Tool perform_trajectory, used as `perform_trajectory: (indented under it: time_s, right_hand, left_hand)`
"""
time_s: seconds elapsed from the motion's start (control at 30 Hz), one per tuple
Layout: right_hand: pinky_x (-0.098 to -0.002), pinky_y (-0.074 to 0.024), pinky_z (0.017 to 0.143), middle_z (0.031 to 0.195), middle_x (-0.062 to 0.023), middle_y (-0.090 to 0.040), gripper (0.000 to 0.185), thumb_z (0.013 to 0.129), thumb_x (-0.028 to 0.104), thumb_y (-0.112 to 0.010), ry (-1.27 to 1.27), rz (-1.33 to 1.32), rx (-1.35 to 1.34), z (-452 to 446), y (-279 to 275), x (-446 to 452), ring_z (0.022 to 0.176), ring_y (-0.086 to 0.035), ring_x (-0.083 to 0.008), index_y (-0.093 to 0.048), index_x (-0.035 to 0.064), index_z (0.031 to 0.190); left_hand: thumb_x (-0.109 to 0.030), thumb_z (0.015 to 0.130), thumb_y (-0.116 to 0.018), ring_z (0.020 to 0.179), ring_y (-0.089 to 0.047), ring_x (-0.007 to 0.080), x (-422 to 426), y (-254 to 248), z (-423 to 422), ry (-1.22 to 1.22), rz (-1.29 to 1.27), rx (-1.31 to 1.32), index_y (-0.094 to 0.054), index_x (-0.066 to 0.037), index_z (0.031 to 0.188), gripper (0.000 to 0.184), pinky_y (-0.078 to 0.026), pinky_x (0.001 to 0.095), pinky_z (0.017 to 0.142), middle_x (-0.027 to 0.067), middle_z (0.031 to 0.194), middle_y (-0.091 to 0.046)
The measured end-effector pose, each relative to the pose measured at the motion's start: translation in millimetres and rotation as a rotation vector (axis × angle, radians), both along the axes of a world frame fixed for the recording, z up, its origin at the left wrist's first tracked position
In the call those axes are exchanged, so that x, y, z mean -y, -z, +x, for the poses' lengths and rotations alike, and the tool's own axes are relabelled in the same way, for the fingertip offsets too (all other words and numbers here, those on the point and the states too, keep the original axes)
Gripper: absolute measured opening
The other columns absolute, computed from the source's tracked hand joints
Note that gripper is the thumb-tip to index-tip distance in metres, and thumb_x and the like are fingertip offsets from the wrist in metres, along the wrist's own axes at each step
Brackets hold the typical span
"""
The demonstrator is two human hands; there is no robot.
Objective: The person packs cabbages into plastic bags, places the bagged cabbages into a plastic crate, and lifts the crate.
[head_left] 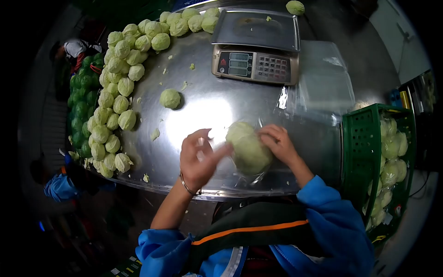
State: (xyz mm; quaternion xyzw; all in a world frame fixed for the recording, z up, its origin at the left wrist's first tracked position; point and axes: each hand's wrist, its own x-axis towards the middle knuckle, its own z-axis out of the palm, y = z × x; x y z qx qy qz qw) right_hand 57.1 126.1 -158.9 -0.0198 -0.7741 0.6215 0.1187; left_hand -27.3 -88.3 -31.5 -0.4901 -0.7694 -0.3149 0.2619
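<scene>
A pale green cabbage (249, 150) sits near the front edge of the steel table (152, 138), with clear plastic film showing around it. My left hand (198, 157) is at its left side, fingers spread and partly blurred, the thumb close to the cabbage. On the right, my right hand (279, 143) has its fingers curled together at the cabbage's upper right side, where the film is; what they pinch is too small to make out. Another cabbage (170, 98) lies alone farther up the table.
Many cabbages (121, 105) line the table's left and back edges. A scale (254, 64) stands at the back, beside clear plastic bags (324, 78). At the right is a green crate (360, 152) of wrapped cabbages. Two people (62, 187) are at the far left.
</scene>
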Motion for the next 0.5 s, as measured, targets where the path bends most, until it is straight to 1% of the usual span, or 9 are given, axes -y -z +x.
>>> perform_trajectory:
  time_s: [0.07,0.1,0.23,0.27,0.3,0.37,0.43,0.47,0.5]
  right_hand:
    - [-0.0258,-0.0446,0.074,0.088,-0.0065,-0.060,0.019,0.087,0.013,-0.053,0.037,-0.105,0.123,15,0,3,0.081,-0.056,-0.0153,-0.063,0.0017,0.098]
    - [-0.0244,-0.0444,0.071,0.086,-0.0058,-0.059,0.018,0.088,0.014,-0.053,0.085,-0.144,0.154,21,3,3,0.078,-0.055,-0.0135,-0.063,0.0012,0.097]
    - [-0.0224,-0.0434,0.057,0.073,-0.0013,-0.053,0.016,0.090,0.017,-0.053,0.408,-0.463,0.278,45,15,18,0.061,-0.050,-0.0078,-0.058,0.0027,0.085]
    - [-0.0232,-0.0430,0.055,0.071,-0.0006,-0.051,0.015,0.090,0.017,-0.053,0.465,-0.617,0.275,48,7,23,0.060,-0.049,-0.0077,-0.056,0.0039,0.083]
    - [-0.0240,-0.0426,0.054,0.068,0.0001,-0.049,0.014,0.089,0.016,-0.053,0.518,-0.777,0.264,47,-1,24,0.058,-0.047,-0.0075,-0.055,0.0051,0.081]
    - [-0.0276,-0.0419,0.051,0.063,0.0016,-0.044,0.017,0.089,0.019,-0.052,0.414,-0.985,0.366,53,-5,30,0.057,-0.044,-0.0076,-0.051,0.0085,0.076]
    - [-0.0288,-0.0416,0.050,0.061,0.0023,-0.043,0.020,0.089,0.021,-0.051,0.263,-1.087,0.524,47,6,20,0.056,-0.044,-0.0073,-0.050,0.0089,0.073]
    - [-0.0305,-0.0449,0.058,0.078,-0.0033,-0.050,0.016,0.090,0.024,-0.049,0.169,-1.022,0.510,51,31,18,0.071,-0.053,-0.0129,-0.052,0.0082,0.094]
    - [-0.0320,-0.0456,0.064,0.088,-0.0051,-0.049,0.020,0.089,0.024,-0.050,0.217,-0.843,0.437,52,31,24,0.080,-0.053,-0.0167,-0.048,0.0100,0.103]
  left_hand:
    - [-0.005,0.075,-0.069,0.060,-0.050,0.0143,-6,13,-4,-0.217,0.151,0.482,-0.066,-0.006,0.087,0.013,-0.042,0.0267,0.049,0.0038,0.075,-0.045]
    - [-0.004,0.079,-0.066,0.063,-0.052,0.0154,-10,20,-6,-0.294,0.296,0.885,-0.064,-0.004,0.088,0.009,-0.044,0.0275,0.051,0.0058,0.078,-0.048]
    - [-0.008,0.085,-0.060,0.058,-0.051,0.0154,-26,48,-29,-0.261,0.016,0.514,-0.061,-0.003,0.091,0.008,-0.043,0.0261,0.051,0.0095,0.085,-0.052]
    - [-0.009,0.086,-0.059,0.059,-0.051,0.0178,-33,39,-26,-0.304,-0.019,0.634,-0.061,-0.002,0.091,0.009,-0.044,0.0277,0.053,0.0094,0.086,-0.054]
    - [-0.008,0.086,-0.058,0.061,-0.052,0.0190,-37,37,-23,-0.263,0.060,0.597,-0.060,-0.001,0.091,0.008,-0.045,0.0302,0.057,0.0093,0.084,-0.056]
    - [-0.009,0.087,-0.056,0.061,-0.054,0.0202,-39,35,-29,-0.201,0.025,0.442,-0.060,0.000,0.091,0.010,-0.045,0.0319,0.059,0.0097,0.079,-0.058]
    - [-0.010,0.089,-0.054,0.060,-0.054,0.0198,-47,49,-37,-0.232,0.077,0.690,-0.058,0.001,0.091,0.012,-0.045,0.0324,0.058,0.0108,0.078,-0.059]
    - [-0.013,0.092,-0.051,0.059,-0.053,0.0153,-51,49,-37,-0.229,0.106,0.829,-0.056,0.001,0.090,0.015,-0.045,0.0303,0.057,0.0096,0.077,-0.060]
    - [-0.014,0.093,-0.049,0.055,-0.049,0.0108,-56,44,-39,-0.216,0.197,0.904,-0.055,0.000,0.090,0.016,-0.041,0.0268,0.052,0.0069,0.076,-0.058]
